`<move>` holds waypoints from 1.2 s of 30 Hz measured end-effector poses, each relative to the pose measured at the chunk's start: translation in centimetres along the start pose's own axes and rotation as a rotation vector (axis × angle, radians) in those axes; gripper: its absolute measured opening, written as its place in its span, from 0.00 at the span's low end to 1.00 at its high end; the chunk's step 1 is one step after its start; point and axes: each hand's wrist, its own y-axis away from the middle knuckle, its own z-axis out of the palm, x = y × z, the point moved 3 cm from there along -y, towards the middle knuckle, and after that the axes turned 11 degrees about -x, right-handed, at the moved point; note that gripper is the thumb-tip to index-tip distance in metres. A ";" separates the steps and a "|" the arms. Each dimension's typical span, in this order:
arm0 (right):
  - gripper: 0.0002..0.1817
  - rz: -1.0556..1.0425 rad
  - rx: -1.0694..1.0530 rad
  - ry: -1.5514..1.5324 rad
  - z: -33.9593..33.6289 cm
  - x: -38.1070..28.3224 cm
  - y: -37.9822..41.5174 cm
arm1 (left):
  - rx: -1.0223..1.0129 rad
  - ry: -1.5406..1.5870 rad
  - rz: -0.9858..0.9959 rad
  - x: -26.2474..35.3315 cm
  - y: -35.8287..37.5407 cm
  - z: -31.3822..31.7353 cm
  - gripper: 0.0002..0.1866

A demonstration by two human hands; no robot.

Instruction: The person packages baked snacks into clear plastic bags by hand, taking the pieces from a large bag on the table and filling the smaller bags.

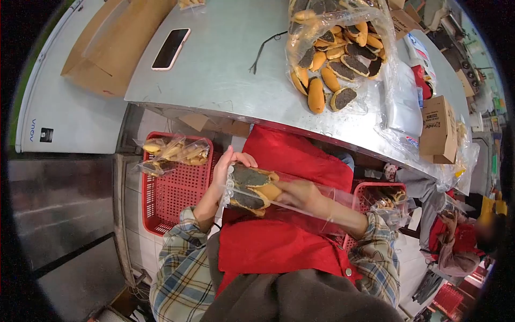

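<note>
My left hand (228,167) grips the closed end of a clear plastic bag (279,196) that holds dark-topped buns (251,185). My right hand (300,194) is pushed inside the bag's open end, its fingers against the buns. Both hands are over my red apron (279,241), below the edge of the steel table (214,59). On the table's far side a large clear sack (338,48) spills several more buns, some golden, some with a dark filling.
A red crate (171,193) at my left holds filled bun packets (177,152). Another red crate (378,196) is at my right. A phone (170,48), cardboard boxes (439,129) and plastic bags (402,102) lie on the table. Another person (461,241) in red sits at far right.
</note>
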 end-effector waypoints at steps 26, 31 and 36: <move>0.13 -0.163 0.074 0.317 -3.1 -0.1 -2.8 | 0.015 -0.569 0.160 4.8 -3.2 2.7 0.26; 0.22 -0.238 -0.032 0.757 -1.3 1.8 -2.3 | 0.094 -0.641 -0.265 5.1 -1.9 -0.3 0.27; 0.12 0.199 -0.184 0.023 1.3 5.4 -1.6 | 0.153 -0.197 -0.392 2.7 1.0 -0.6 0.35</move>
